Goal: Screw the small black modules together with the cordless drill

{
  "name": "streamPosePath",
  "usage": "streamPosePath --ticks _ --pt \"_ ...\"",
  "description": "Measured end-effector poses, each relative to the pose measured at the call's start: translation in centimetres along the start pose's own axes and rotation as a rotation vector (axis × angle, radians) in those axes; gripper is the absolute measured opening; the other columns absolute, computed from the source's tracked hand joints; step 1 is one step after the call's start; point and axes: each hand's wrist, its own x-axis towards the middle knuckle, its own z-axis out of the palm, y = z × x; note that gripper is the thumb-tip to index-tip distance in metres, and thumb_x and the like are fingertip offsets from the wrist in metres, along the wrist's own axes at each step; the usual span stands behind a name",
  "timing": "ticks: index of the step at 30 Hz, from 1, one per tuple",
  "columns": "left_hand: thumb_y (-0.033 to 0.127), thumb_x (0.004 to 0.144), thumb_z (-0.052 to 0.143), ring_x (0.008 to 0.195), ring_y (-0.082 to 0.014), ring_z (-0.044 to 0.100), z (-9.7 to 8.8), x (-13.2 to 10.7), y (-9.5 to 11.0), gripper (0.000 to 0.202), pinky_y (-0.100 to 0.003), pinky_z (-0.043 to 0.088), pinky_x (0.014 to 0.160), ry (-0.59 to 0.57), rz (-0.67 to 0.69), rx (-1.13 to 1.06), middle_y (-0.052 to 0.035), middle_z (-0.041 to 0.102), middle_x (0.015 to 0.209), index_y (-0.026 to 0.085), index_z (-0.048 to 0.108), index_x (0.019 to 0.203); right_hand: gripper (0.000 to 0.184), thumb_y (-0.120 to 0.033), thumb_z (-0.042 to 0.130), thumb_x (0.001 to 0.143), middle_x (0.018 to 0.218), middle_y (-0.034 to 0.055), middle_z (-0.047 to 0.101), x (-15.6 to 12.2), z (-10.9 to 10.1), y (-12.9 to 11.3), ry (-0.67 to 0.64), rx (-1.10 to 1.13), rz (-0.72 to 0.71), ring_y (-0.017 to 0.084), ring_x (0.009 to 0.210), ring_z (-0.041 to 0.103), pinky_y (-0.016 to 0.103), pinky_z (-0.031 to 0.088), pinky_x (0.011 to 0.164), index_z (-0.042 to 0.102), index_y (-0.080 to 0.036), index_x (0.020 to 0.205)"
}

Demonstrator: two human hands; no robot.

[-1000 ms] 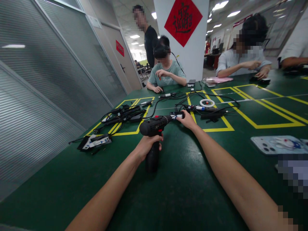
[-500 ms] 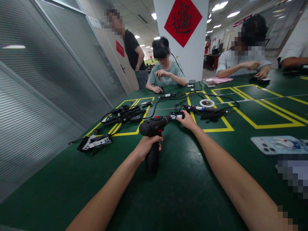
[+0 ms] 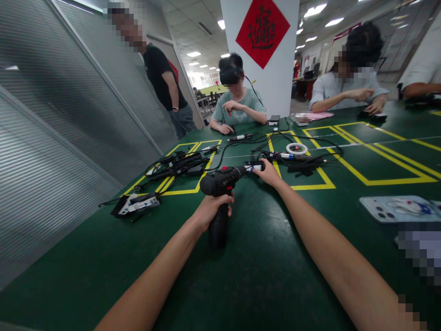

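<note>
A black cordless drill (image 3: 220,181) with red details stands upright over the green table, its chuck pointing away and to the right. My left hand (image 3: 215,209) is wrapped round its handle, just under the body. Past the chuck lies a small black part with a white label (image 3: 253,165), which my right hand (image 3: 268,173) grips by its right end. The drill's tip is at or very near the part's left end; whether they touch I cannot tell.
Black cables and tools (image 3: 182,165) lie left in a yellow-taped frame, labelled pieces (image 3: 138,204) before them. A white ring (image 3: 296,148) and pen-like tools (image 3: 292,156) lie right of centre. A phone (image 3: 396,209) rests at right. Several people are around the table's far side.
The standing person in black at the back left has moved further left. My hands, the drill and the labelled part have hardly moved.
</note>
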Motion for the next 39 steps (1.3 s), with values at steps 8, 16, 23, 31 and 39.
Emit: streamPosePath --ticks 8,16,23,31,39 --pt "0.027 0.07 0.063 0.049 -0.0101 0.055 -0.07 -0.01 -0.21 0.023 -0.025 0.043 0.052 -0.002 0.005 -0.001 -0.0019 0.058 0.078 0.013 0.06 0.088 0.058 -0.039 0.066 0.072 0.111 0.0116 0.063 0.11 0.16 0.35 0.002 0.02 -0.007 0.024 0.098 0.061 0.038 0.046 0.088 0.051 -0.016 0.123" --pt "0.027 0.071 0.063 0.052 -0.0101 0.056 -0.22 0.04 -0.19 0.023 -0.025 0.043 0.052 -0.015 -0.008 -0.011 -0.0024 0.057 0.081 0.013 0.06 0.09 0.058 -0.04 0.067 0.072 0.111 0.0114 0.063 0.05 0.09 0.22 0.002 0.009 0.001 0.024 0.097 0.061 0.038 0.046 0.088 0.051 -0.017 0.123" --pt "0.027 0.072 0.062 0.052 -0.0101 0.056 -0.19 0.0 -0.15 0.023 -0.025 0.043 0.053 -0.024 0.003 0.0 -0.0023 0.058 0.081 0.014 0.06 0.091 0.059 -0.042 0.066 0.072 0.109 0.011 0.063 0.14 0.29 0.65 0.007 0.02 -0.022 0.024 0.095 0.061 0.039 0.046 0.086 0.05 -0.017 0.123" --pt "0.027 0.072 0.062 0.052 -0.0105 0.056 -0.16 -0.01 -0.16 0.024 -0.025 0.042 0.053 -0.003 -0.027 -0.002 -0.0024 0.058 0.079 0.013 0.06 0.091 0.059 -0.04 0.067 0.071 0.111 0.0107 0.063 0.17 0.34 0.55 0.005 0.037 -0.008 0.024 0.098 0.061 0.038 0.046 0.088 0.05 -0.018 0.123" --pt "0.028 0.071 0.063 0.052 -0.0107 0.056 -0.12 -0.11 0.1 0.025 -0.025 0.043 0.053 -0.004 -0.033 -0.007 -0.0027 0.059 0.081 0.013 0.059 0.091 0.06 -0.039 0.067 0.071 0.112 0.0112 0.063 0.16 0.3 0.57 0.003 0.035 0.0 0.024 0.097 0.061 0.038 0.046 0.088 0.049 -0.017 0.124"
